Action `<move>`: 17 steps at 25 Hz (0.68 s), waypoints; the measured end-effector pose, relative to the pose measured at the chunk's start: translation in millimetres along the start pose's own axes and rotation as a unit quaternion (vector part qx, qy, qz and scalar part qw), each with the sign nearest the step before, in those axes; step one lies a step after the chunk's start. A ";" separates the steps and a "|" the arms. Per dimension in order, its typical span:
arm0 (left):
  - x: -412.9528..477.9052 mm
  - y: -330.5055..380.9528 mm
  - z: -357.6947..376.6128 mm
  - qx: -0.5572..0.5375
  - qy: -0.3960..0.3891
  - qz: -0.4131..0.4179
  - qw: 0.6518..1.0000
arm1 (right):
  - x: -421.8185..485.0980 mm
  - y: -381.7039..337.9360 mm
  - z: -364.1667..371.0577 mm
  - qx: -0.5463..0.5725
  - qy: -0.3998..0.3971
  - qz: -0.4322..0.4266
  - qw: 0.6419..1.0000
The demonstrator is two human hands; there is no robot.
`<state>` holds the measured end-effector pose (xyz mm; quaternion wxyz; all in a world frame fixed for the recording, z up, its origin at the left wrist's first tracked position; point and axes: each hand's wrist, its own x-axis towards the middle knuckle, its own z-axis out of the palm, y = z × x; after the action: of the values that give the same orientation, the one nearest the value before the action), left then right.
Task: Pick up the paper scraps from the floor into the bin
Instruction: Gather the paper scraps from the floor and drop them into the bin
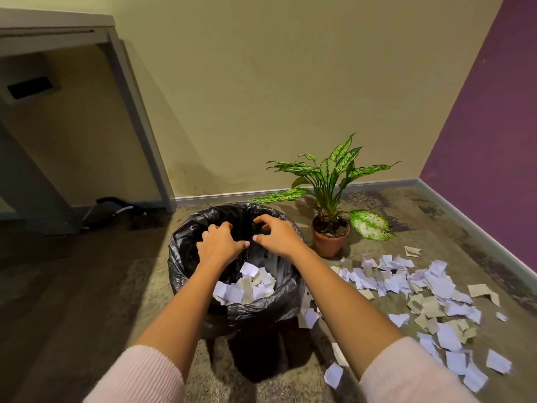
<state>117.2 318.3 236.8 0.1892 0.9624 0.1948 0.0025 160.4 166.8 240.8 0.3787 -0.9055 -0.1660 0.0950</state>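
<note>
Left hand [220,243] and right hand [278,235] hover over the lined bin [186,237], fingers loosely spread, holding nothing visible. Torn paper scraps [247,283] lie below the 2 hands inside the bin; more scraps [421,289] litter the floor right of the right hand.

beige wall [261,82] ahead, purple wall [494,126] at right, grey skirting [226,196] along both. mottled grey-brown floor [87,286], darker at left. grey desk [52,27] far left; potted plant [329,196] near corner.

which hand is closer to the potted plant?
Right. The right hand hovers over the bin's far rim, just left of the potted plant; the left hand is farther left, over the bin.
</note>
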 end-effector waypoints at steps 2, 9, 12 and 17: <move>-3.3 14.0 -1.2 -0.002 0.020 0.019 1.000 | -6.8 -0.3 -11.2 0.038 0.014 -0.008 0.999; -28.0 76.2 0.8 -0.068 0.084 0.121 0.987 | -40.7 17.9 -62.3 0.183 0.096 0.038 0.978; -42.5 107.9 14.0 -0.097 0.122 0.188 0.970 | -61.4 42.5 -86.1 0.164 0.113 0.046 0.979; -81.4 161.5 68.7 -0.113 0.097 0.303 0.941 | -107.3 101.5 -102.5 0.066 0.131 0.088 0.985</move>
<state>107.8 125.1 237.6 0.2675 0.9432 -0.0898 0.1753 114.8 -7.0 244.2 0.4467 -0.8940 -0.0284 0.0191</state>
